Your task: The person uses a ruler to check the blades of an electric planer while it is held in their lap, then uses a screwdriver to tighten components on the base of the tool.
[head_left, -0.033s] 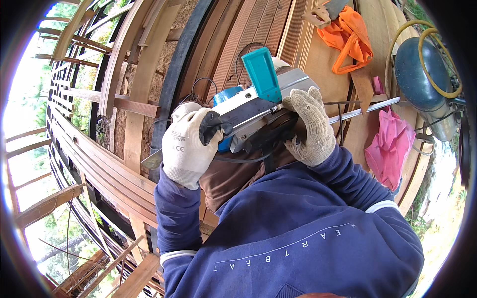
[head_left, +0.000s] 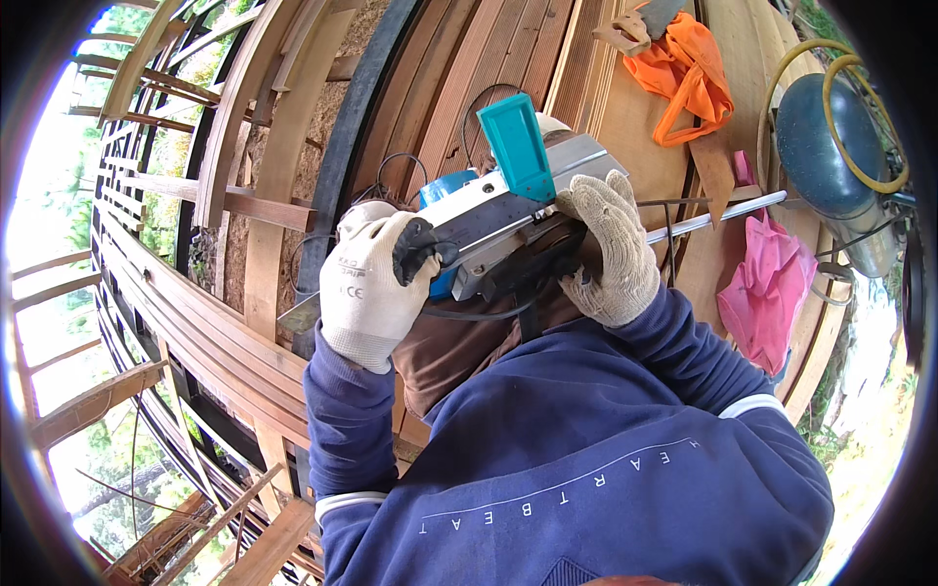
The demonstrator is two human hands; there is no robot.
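An electric planer [head_left: 486, 213] lies tipped on its side across my lap, its long silver base showing. From its upper edge juts a teal plate-like part [head_left: 516, 146]. My left hand [head_left: 366, 283], in a white work glove, grips the black part at the planer's left end. At the other end, my gloved right hand [head_left: 614, 254] curls round the dark handle side, its thumb low and fingers up. The palm side of this hand hides much of its hold. A black cord [head_left: 479, 314] loops below the tool.
Long brown boards [head_left: 440, 88] run away in front of me. On the right are an orange cloth bag [head_left: 682, 83], a handsaw [head_left: 625, 34], a pink bag [head_left: 767, 288], a dark rounded tank [head_left: 831, 137] with a yellow hose [head_left: 833, 127], and a metal bar [head_left: 718, 217]. Timber framing [head_left: 234, 200] stands left.
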